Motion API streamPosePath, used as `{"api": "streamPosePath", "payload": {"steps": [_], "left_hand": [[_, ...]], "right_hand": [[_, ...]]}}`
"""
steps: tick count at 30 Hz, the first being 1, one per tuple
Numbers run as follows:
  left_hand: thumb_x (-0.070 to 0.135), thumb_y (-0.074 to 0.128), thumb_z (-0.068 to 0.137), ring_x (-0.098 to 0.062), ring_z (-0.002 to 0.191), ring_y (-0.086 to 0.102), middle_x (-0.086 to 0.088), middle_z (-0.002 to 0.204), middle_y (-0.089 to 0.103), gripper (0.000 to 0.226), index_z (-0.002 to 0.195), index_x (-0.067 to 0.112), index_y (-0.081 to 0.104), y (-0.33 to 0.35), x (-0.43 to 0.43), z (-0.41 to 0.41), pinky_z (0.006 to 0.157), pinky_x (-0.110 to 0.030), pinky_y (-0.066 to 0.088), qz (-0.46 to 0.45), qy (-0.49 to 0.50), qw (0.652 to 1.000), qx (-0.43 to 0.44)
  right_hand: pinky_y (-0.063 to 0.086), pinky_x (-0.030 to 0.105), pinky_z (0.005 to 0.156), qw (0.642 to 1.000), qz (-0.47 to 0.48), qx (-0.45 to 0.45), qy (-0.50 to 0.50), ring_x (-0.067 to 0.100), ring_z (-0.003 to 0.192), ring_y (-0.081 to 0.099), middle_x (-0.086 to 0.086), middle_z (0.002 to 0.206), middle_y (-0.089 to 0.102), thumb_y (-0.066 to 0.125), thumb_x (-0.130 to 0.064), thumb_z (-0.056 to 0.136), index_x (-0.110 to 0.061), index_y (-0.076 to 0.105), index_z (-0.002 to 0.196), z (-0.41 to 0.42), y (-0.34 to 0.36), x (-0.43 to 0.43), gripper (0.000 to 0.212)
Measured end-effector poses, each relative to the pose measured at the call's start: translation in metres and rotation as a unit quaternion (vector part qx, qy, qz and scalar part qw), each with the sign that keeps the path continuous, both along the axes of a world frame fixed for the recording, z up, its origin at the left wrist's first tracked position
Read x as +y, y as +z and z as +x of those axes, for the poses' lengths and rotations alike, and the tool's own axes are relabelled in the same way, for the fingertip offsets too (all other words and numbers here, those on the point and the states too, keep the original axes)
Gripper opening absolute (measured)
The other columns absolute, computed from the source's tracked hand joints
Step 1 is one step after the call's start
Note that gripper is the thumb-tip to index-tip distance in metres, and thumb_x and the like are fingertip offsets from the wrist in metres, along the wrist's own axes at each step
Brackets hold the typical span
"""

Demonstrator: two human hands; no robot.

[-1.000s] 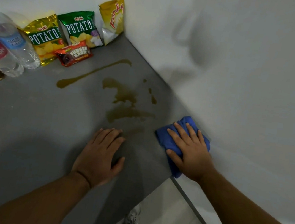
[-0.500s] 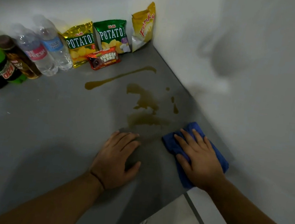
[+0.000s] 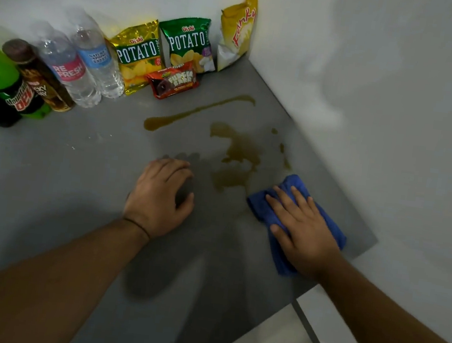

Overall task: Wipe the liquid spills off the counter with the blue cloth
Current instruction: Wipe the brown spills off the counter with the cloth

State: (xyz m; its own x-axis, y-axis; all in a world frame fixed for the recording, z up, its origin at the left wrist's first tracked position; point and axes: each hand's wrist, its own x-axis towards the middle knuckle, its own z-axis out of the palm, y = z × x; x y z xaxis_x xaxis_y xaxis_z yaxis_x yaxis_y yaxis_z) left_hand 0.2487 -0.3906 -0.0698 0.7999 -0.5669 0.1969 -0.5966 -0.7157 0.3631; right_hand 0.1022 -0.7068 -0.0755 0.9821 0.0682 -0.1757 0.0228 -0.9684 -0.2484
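A blue cloth (image 3: 293,184) lies folded on the grey counter (image 3: 74,195) near its right edge by the wall. My right hand (image 3: 300,229) presses flat on it with straight fingers. Brown liquid spills (image 3: 238,155) spread just left of and beyond the cloth. A long brown streak (image 3: 198,111) runs toward the back corner, and small drops (image 3: 284,153) lie near the wall. My left hand (image 3: 159,197) rests on the counter left of the spills, fingers bent at the tips, holding nothing.
Along the back wall stand a green soda bottle (image 3: 0,78), a brown bottle (image 3: 37,77), two water bottles (image 3: 81,68), three chip bags (image 3: 189,44) and a red snack pack (image 3: 173,82). The counter's front edge (image 3: 319,285) drops to a pale floor.
The view has shifted so more bottles show at the left. My left hand's fingers have bent at the tips. My right hand stays pressed on the cloth beside the spill.
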Motion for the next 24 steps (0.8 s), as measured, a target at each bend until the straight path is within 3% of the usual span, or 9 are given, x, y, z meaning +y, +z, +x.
{"api": "streamPosePath", "payload": {"steps": [2,9,12,18,20,24], "left_hand": [[0.034,0.063,0.089,-0.033,0.124,0.059,-0.012,0.133,0.065,0.041,0.119,0.008,0.068,-0.003,0.004,0.004,0.114,-0.050,0.043,0.007,0.005,1.000,0.007],[0.038,0.058,0.092,-0.031,0.132,0.054,-0.007,0.140,0.061,0.043,0.125,0.011,0.066,-0.008,0.004,0.000,0.115,-0.049,0.043,0.030,0.005,0.999,0.014],[0.040,0.056,0.093,-0.029,0.134,0.052,-0.004,0.142,0.059,0.043,0.126,0.014,0.064,-0.008,0.004,-0.001,0.115,-0.048,0.042,0.034,0.012,0.999,0.016],[0.037,0.061,0.092,-0.030,0.135,0.052,-0.006,0.142,0.061,0.042,0.126,0.013,0.065,-0.008,0.004,-0.001,0.114,-0.051,0.043,0.025,0.017,0.999,0.012],[0.036,0.060,0.091,-0.032,0.133,0.054,-0.008,0.140,0.062,0.043,0.125,0.012,0.066,-0.009,0.004,-0.001,0.113,-0.052,0.044,0.025,0.016,1.000,0.008],[0.034,0.063,0.088,-0.036,0.128,0.058,-0.012,0.136,0.064,0.042,0.122,0.009,0.068,-0.010,0.003,0.000,0.109,-0.053,0.046,0.023,0.012,1.000,-0.008]], "right_hand": [[0.005,0.051,0.129,1.000,0.018,-0.006,0.003,0.015,0.160,-0.002,-0.015,0.171,0.012,0.026,-0.054,0.106,-0.039,0.022,0.162,0.002,0.002,-0.016,0.058],[0.000,0.055,0.127,0.976,-0.060,-0.003,-0.208,0.033,0.159,-0.002,-0.001,0.174,0.004,0.020,-0.052,0.107,-0.030,0.010,0.165,0.061,-0.002,0.036,0.063],[-0.002,0.052,0.128,0.980,-0.057,0.000,-0.193,0.032,0.159,-0.005,-0.001,0.174,0.000,0.020,-0.052,0.107,-0.027,0.007,0.165,0.060,-0.003,0.057,0.065],[0.005,0.049,0.129,0.999,-0.028,0.001,-0.036,0.018,0.160,-0.002,-0.012,0.172,0.011,0.019,-0.061,0.106,-0.038,0.016,0.164,0.019,0.003,0.021,0.063],[0.005,0.050,0.129,0.998,-0.034,0.005,-0.056,0.016,0.159,-0.004,-0.015,0.172,0.009,0.016,-0.063,0.104,-0.041,0.014,0.163,0.023,0.004,0.009,0.063],[-0.002,0.050,0.128,0.980,-0.046,0.006,-0.193,0.025,0.159,-0.005,-0.007,0.174,0.003,0.017,-0.056,0.107,-0.035,0.010,0.165,0.066,0.001,0.034,0.062]]}}
